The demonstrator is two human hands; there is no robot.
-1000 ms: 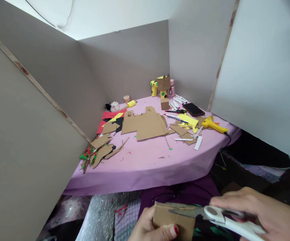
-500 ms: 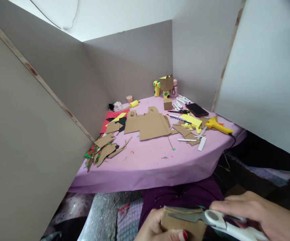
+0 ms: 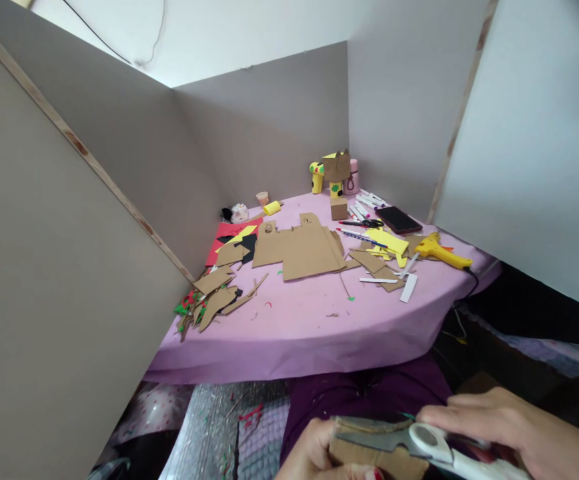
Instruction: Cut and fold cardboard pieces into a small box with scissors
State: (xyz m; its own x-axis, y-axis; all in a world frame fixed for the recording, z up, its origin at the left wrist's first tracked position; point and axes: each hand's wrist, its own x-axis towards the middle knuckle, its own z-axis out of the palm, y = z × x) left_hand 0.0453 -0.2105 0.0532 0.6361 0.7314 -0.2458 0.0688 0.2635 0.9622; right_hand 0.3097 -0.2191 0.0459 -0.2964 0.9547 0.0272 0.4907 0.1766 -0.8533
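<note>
Low in the view, above my lap, my left hand (image 3: 314,453) grips a small piece of cardboard (image 3: 384,460), its thumb lying over the near face. My right hand (image 3: 499,427) is wrapped round the white handles of a pair of scissors (image 3: 429,443). The scissors point left, and their grey blades lie along the upper edge of the cardboard, one on the near side and the other partly behind it. Part of the right fingers is hidden by the handles, and the bottom of the cardboard runs out of view.
The pink-covered table (image 3: 299,320) bears a large cardboard sheet (image 3: 304,250). Cardboard scraps (image 3: 217,303) pile at its left. On the right lie a yellow glue gun (image 3: 442,253), a phone (image 3: 398,219), yellow paper (image 3: 389,241) and markers (image 3: 369,200). Grey panels (image 3: 269,127) enclose the table.
The whole scene has shifted slightly right as the head turned. The cardboard and scissors sit a little lower in view; both hands keep their hold.
</note>
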